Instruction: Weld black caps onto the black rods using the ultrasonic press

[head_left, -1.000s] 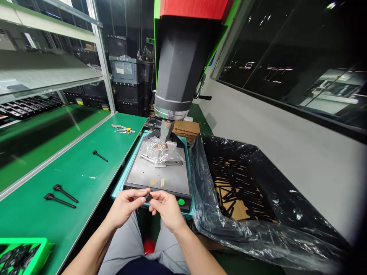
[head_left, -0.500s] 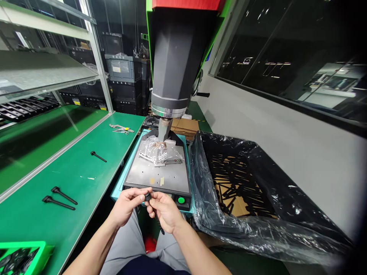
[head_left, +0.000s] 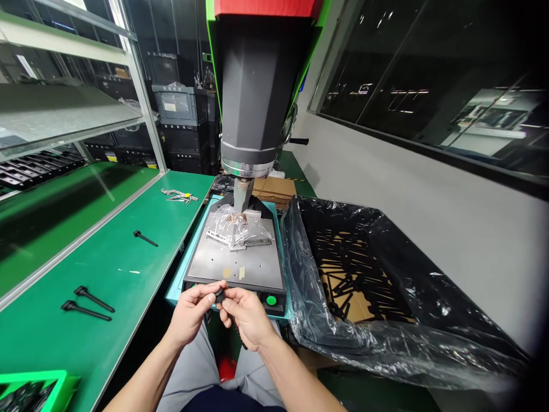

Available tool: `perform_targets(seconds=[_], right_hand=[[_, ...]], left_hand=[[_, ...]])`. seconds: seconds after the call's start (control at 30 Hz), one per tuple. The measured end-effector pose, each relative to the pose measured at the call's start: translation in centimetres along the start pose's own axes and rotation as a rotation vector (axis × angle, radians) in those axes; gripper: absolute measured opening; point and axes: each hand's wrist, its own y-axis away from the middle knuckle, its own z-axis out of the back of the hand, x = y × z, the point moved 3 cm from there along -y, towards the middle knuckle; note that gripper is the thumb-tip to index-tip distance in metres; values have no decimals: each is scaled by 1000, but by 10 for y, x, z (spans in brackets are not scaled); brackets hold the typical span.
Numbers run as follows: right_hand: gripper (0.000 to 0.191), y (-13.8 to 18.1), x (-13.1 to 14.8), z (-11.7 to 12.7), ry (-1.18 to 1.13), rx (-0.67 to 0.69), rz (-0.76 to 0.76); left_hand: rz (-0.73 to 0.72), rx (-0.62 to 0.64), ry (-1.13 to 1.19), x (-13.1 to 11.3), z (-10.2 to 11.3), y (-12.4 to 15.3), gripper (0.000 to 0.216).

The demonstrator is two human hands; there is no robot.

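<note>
The left hand [head_left: 189, 317] and right hand [head_left: 249, 317] jointly pinch the bolt [head_left: 220, 296], in front of the plate [head_left: 206, 268]. Since a second ago, its shank tip [head_left: 244, 347] has come into view, directed away from the plate, suggesting in-hand reorientation.

Held part [head_left: 219, 296]: black. Surface [head_left: 150, 213]: green. Screws [head_left: 88, 312]: black. Press [head_left: 246, 86]: dark grey, with red panel [head_left: 268, 7] and green edging [head_left: 210, 11]. Plate [head_left: 214, 269]: grey. Base [head_left: 175, 290]: turquoise. Button [head_left: 271, 300]: green. Bin [head_left: 64, 385]: bright green. The person's trousers [head_left: 198, 356]: pale grey.
</note>
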Motion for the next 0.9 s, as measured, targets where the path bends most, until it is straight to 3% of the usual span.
perform_targets(seconds=[0.13,0.3,0.5,0.67,0.9], right_hand=[[36,1,2,-1,-55,1,-23],[39,3,-3,-1,-155,11,-169],[34,2,-8,3,19,-75,25],[34,1,-8,5,140,-109,122],[42,-8,-9,10,127,-15,149]], left_hand=[[39,36,27,-3,-1,0,21],[25,53,-59,-7,3,-1,18],[34,95,-187,-11,4,-4,15],[-53,100,-299,-13,2,-5,17],[-98,75,-390,-8,-3,-10,22]])
